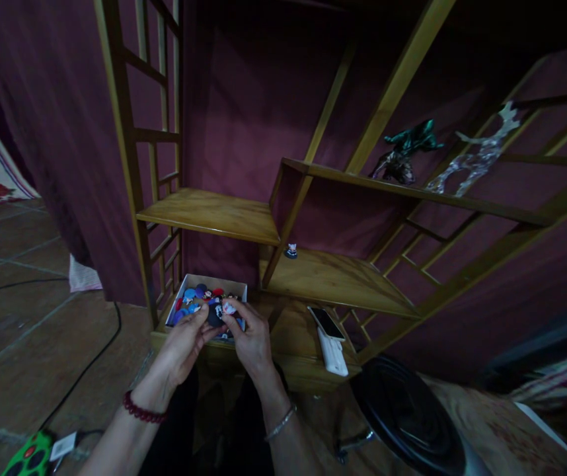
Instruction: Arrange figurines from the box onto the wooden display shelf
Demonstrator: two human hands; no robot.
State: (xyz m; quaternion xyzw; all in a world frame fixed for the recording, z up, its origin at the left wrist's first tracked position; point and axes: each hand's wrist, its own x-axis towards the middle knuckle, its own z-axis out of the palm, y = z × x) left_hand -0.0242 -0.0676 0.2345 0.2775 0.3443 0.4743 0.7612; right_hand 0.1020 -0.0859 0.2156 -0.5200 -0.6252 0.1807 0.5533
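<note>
Both hands meet over the near right part of a white box point(238, 288) filled with several small colourful figures. Between the fingers of my left hand point(189, 340) is a dark round base point(215, 315). My right hand point(252, 337) pinches a small pink and white figure point(228, 307) at that base's right edge. Whether figure and base are joined is too small to tell. Another small figure on a dark base point(291, 250) stands upright on the middle shelf point(338, 277), at its left end.
A phone point(328, 323) and a white object point(333, 356) lie right of the box. Higher up, a dark green sculpture point(405, 152) and a clear one point(476, 155) stand on a shelf. A black round stool point(407, 416) is at the lower right.
</note>
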